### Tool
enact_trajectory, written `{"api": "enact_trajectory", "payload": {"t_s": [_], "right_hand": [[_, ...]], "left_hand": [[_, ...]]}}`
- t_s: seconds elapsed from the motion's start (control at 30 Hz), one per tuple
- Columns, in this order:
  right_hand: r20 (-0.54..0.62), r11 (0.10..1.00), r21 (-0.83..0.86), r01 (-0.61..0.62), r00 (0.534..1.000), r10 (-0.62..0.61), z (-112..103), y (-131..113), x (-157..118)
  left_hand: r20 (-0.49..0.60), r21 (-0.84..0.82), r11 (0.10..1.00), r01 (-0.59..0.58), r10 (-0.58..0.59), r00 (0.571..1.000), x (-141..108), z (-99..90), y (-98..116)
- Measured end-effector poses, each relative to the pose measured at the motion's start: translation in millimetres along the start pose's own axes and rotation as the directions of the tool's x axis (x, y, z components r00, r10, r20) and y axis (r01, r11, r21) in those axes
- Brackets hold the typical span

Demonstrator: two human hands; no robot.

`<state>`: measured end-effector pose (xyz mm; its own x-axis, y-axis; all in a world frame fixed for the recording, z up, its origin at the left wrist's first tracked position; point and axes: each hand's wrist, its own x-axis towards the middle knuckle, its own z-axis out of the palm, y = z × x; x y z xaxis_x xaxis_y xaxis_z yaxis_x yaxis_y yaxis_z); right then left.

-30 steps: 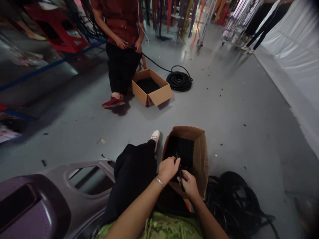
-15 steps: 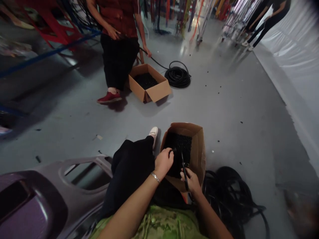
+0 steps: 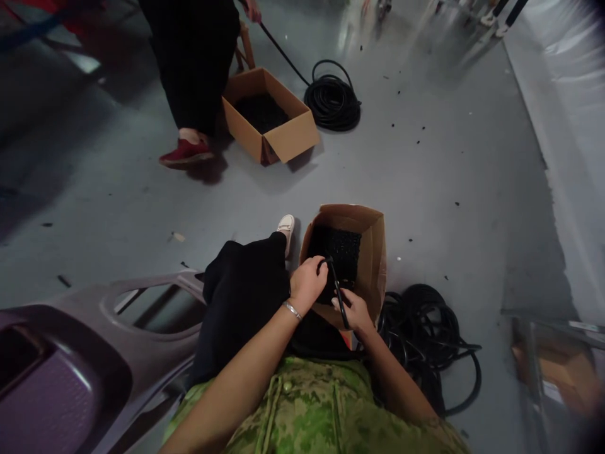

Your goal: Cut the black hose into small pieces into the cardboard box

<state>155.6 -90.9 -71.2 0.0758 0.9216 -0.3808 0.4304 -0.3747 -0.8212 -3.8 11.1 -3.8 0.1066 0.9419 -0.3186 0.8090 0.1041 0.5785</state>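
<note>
Both my hands are low over the open cardboard box point(image 3: 375, 252) between my knees, which holds a mass of small black pieces point(image 3: 338, 246). My left hand point(image 3: 307, 282), a bracelet on its wrist, has its fingers closed around a bent end of black hose. My right hand point(image 3: 352, 309) pinches a slim black length of hose point(image 3: 338, 290) between thumb and fingers. This length slants from near my left fingertips down across my right palm. Whether a small tool lies among the fingers is too dark to make out.
A loose heap of black hose point(image 3: 425, 328) lies right of my box. Ahead, a seated co-worker with a red shoe point(image 3: 186, 153) has another cardboard box point(image 3: 290, 135) and a hose coil point(image 3: 333, 104). A grey plastic chair point(image 3: 155, 315) stands at my left; a carton point(image 3: 562, 372) at lower right.
My view has tilted downward, so the co-worker's upper body has left the frame. My hands have drawn slightly closer together, both still over the box.
</note>
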Motion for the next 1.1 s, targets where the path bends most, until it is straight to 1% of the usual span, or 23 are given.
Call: {"api": "enact_trajectory", "payload": {"t_s": [0.13, 0.23, 0.43, 0.6, 0.87, 1.1], "right_hand": [[-0.025, 0.998, -0.065, 0.028, 0.999, -0.03, 2, -7, 4], [-0.013, 0.995, -0.097, 0.036, 0.999, -0.038, 4, -9, 5], [0.02, 0.999, -0.041, -0.011, 1.0, 0.012, 5, -8, 3], [0.006, 0.999, -0.022, -0.032, 0.999, 0.032, 3, -8, 1], [0.016, 0.999, -0.015, -0.04, 0.999, 0.041, 1, -16, -2], [0.017, 0.999, -0.051, -0.013, 1.0, 0.014, -2, -16, -4]], "left_hand": [[0.028, 0.016, 1.0, 0.012, -0.013, 1.0, 0, -0.7, 1], [0.037, 0.027, 0.999, 0.022, -0.023, 0.999, 0, -1.1, 2], [0.06, 0.043, 0.999, 0.034, -0.036, 0.998, 0, -2.3, 4], [0.076, 0.064, 0.996, 0.056, -0.061, 0.995, 0, -5.2, 8], [0.085, 0.076, 0.996, 0.052, -0.058, 0.995, -1, -6.4, 9], [0.1, 0.097, 0.994, 0.054, -0.064, 0.993, -1, -6.0, 8]]}}
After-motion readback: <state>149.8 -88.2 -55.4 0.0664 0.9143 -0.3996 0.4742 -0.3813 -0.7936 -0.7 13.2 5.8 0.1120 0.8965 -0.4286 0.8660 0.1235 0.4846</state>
